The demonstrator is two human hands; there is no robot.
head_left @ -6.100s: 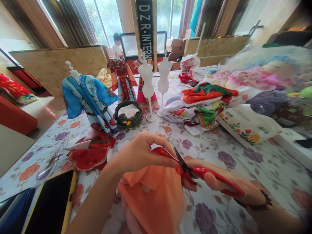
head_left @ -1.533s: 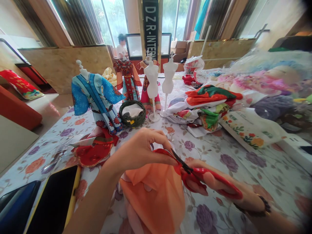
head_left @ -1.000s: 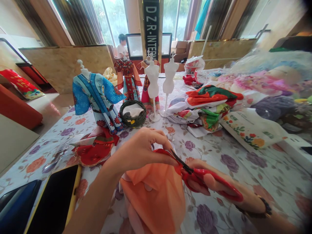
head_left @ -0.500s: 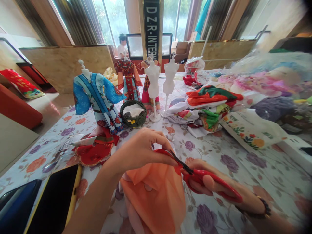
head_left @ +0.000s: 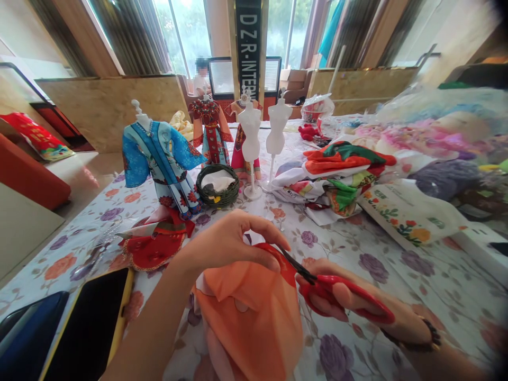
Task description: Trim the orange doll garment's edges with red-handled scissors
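In my right hand (head_left: 337, 293) are scissors (head_left: 353, 299) with red handles and dark blades, pointing up and left. The blades lie at the red edge of an orange cloth piece (head_left: 257, 323), close to my left fingertips. My left hand (head_left: 238, 241) curves over the top of this cloth, its thumb and forefinger around the red part; other fingers are hidden. Below my hands the cloth spreads over the flowered tablecloth (head_left: 309, 238). Left of my left wrist lies a red garment piece (head_left: 153, 246).
A blue doll robe on a stand (head_left: 164, 159), a dark woven basket (head_left: 217, 185) and white mannequins (head_left: 250, 135) stand beyond my hands. A phone (head_left: 87, 328) lies at left. Piled cloth (head_left: 337, 172) and a printed white pouch (head_left: 413, 211) are at right.
My left thumb has drawn back slightly to the left, showing more of the red cloth. The forefinger reaches a little further right along the blades. The scissors barely move.
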